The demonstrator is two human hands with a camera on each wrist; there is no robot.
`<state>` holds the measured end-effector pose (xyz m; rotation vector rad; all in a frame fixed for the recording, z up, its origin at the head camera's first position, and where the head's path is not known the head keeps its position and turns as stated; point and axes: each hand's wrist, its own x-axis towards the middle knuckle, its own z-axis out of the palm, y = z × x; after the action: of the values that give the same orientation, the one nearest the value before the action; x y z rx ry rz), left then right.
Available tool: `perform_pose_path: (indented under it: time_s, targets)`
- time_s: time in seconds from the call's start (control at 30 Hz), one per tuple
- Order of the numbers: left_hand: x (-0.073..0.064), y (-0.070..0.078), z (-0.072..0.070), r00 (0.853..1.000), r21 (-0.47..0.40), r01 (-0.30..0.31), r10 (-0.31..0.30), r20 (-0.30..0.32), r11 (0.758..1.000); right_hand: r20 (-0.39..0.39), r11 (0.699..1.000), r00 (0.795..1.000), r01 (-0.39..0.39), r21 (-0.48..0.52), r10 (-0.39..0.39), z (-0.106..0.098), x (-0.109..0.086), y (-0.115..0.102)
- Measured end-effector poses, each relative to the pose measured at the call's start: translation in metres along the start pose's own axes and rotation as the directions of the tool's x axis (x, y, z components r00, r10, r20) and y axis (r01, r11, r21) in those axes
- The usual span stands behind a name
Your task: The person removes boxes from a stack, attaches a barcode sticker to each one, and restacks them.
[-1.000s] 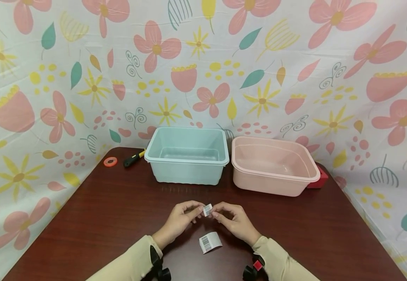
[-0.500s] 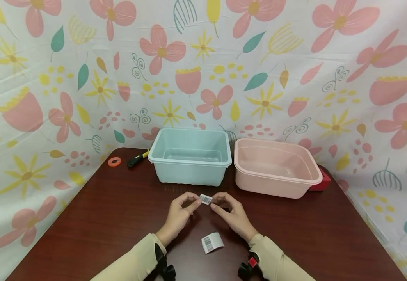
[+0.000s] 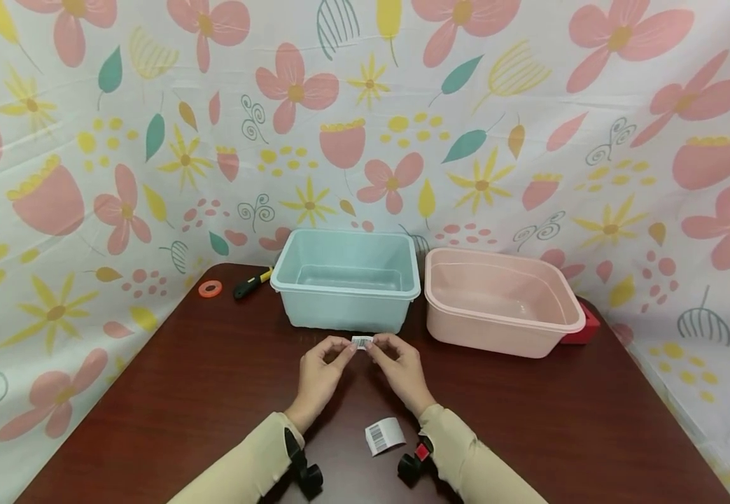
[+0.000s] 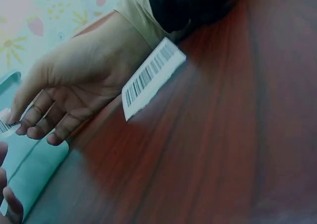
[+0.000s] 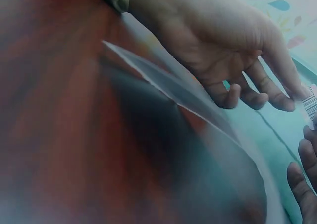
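Observation:
In the head view both hands meet in front of the light blue bin. A small white barcode label [image 3: 362, 342] is stretched between the fingertips. My left hand [image 3: 320, 376] pinches its left end between thumb and forefinger, and my right hand [image 3: 404, 371] pinches the right end. Closer in, between the forearms, a larger white barcode sticker [image 3: 385, 435] rests on the table with its right side curling up. The left wrist view shows this sticker [image 4: 152, 78] with its printed bars, and the small label [image 4: 7, 126] at the left edge.
The light blue bin [image 3: 347, 308] and a pink bin [image 3: 497, 332] stand at the back of the dark wooden table [image 3: 201, 392]. A red object [image 3: 581, 329] sits behind the pink one. At the back left lie an orange tape roll [image 3: 210, 288] and a black-and-yellow handled tool [image 3: 253, 283].
Both hands have moved forward toward the blue bin with the small label, which has turned to lie nearly level. My right fingers have come in onto its right end. The larger sticker stays put.

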<state>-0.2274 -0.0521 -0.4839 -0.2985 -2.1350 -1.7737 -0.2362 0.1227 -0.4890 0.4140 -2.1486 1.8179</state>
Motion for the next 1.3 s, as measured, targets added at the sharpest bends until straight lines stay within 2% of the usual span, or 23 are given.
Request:
perform_pose_path:
  time_s: [0.1,0.17,0.3,0.4,0.53,0.67,0.8,1.0,1.3]
  targets:
    - [0.004,-0.004,-0.002,0.996,0.107,-0.064,0.070,-0.047,0.992,-0.054,0.998,0.998,0.041,-0.043,-0.044,0.007,0.005,0.002]
    - [0.008,-0.006,-0.002,0.992,0.183,-0.086,0.101,-0.073,0.979,-0.096,0.993,0.991,0.088,-0.073,-0.095,0.012,0.010,0.003]
    - [0.017,-0.009,-0.004,0.984,0.324,-0.077,0.125,-0.128,0.943,-0.171,0.973,0.964,0.177,-0.151,-0.202,0.021,0.020,0.005]
    - [0.025,-0.012,-0.003,0.977,0.376,-0.089,0.155,-0.149,0.922,-0.209,0.955,0.947,0.197,-0.222,-0.244,0.026,0.026,0.008]
    - [0.034,-0.016,-0.004,0.962,0.414,-0.126,0.212,-0.169,0.902,-0.239,0.931,0.924,0.225,-0.286,-0.297,0.033,0.031,0.010]
    - [0.040,-0.021,-0.005,0.946,0.443,-0.149,0.258,-0.196,0.884,-0.256,0.900,0.888,0.297,-0.317,-0.383,0.040,0.033,0.010]
    - [0.045,-0.024,-0.006,0.930,0.461,-0.177,0.301,-0.211,0.870,-0.270,0.878,0.862,0.328,-0.347,-0.429,0.046,0.036,0.010]
    - [0.049,-0.024,-0.005,0.905,0.472,-0.216,0.357,-0.232,0.855,-0.301,0.869,0.847,0.316,-0.380,-0.439,0.053,0.041,0.012]
    - [0.056,-0.028,-0.004,0.882,0.504,-0.223,0.393,-0.259,0.834,-0.342,0.877,0.832,0.309,-0.369,-0.437,0.059,0.046,0.012]
